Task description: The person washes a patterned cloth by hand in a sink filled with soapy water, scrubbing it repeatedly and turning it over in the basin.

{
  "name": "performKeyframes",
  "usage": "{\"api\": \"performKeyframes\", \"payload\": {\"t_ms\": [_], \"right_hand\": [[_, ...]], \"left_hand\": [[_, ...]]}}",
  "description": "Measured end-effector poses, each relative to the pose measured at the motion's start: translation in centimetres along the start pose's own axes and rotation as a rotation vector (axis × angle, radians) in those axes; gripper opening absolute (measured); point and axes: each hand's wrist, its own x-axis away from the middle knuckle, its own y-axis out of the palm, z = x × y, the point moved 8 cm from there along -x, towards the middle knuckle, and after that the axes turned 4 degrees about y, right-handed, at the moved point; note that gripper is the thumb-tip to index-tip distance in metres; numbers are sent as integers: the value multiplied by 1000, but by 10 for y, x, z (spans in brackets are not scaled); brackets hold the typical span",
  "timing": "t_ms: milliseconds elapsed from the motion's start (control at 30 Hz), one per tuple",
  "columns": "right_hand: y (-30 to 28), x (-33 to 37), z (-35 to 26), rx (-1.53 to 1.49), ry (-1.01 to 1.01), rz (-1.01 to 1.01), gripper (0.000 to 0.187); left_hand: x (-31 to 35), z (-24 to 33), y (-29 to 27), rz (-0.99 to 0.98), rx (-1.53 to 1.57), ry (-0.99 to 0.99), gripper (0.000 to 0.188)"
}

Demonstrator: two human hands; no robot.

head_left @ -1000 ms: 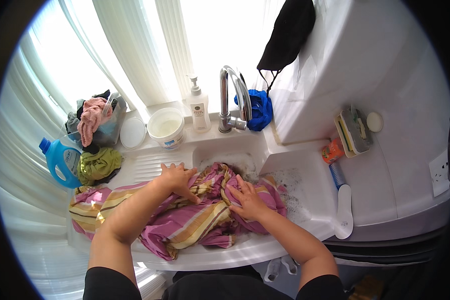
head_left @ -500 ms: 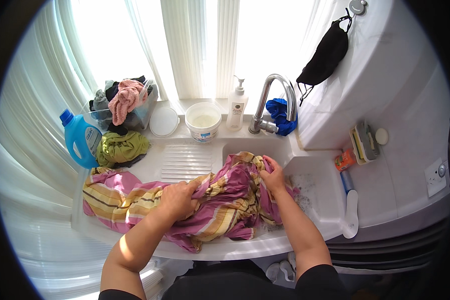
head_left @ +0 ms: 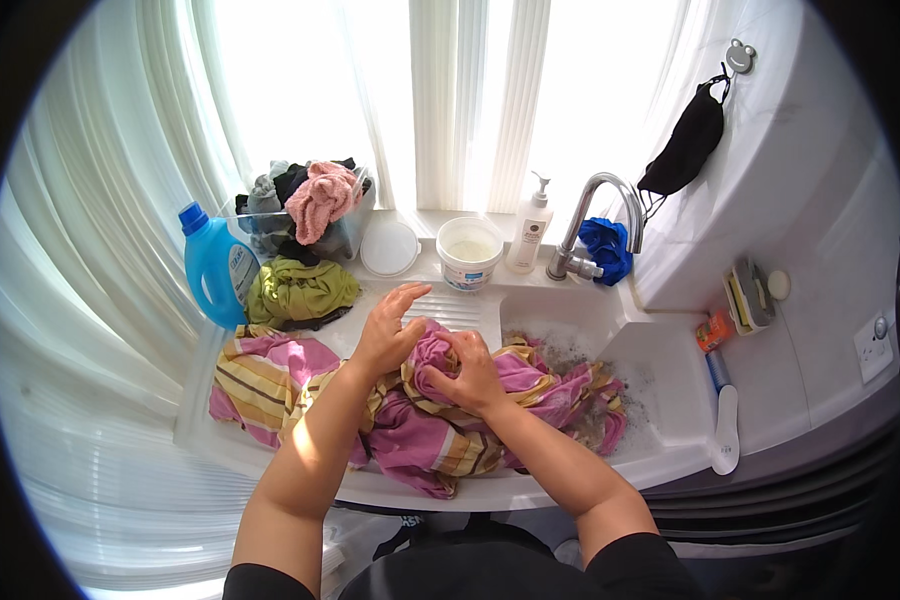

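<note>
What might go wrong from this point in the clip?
The striped cloth lies bunched close to the sink's front rim, so a fold might slip over it and drip. A swing of the left hand, open at the cloth, or of the right hand, gripping it, could knock the open white tub on the ledge.

Striped cloth (head_left: 410, 432) is pink-purple, yellow and dark brown. Detergent jug (head_left: 215, 275) is light blue, cap (head_left: 192, 217) darker blue. Bunched garment (head_left: 300, 290) is plain lime green. Fuzzy fabric (head_left: 322, 200) is pink, pump bottle (head_left: 528, 238) white, face mask (head_left: 687, 148) solid black.
</note>
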Motion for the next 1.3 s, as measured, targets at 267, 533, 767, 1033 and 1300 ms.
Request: {"api": "performKeyframes", "payload": {"t_ms": [267,533,767,1033,1300], "right_hand": [[13,9,2,49,77,-392,103],[18,15,-1,225,-269,-7,39],[36,-40,45,122,385,-551,85],[11,85,5,202,-363,165,61],[35,-52,78,315,332,-191,58]], "left_hand": [[53,-7,46,-378,-147,39,43],[69,-18,48,-99,-365,-39,26],[42,-113,83,-656,-63,-439,70],[119,33,66,-154,-210,100,38],[23,-87,77,-191,-524,-478,49]]}}
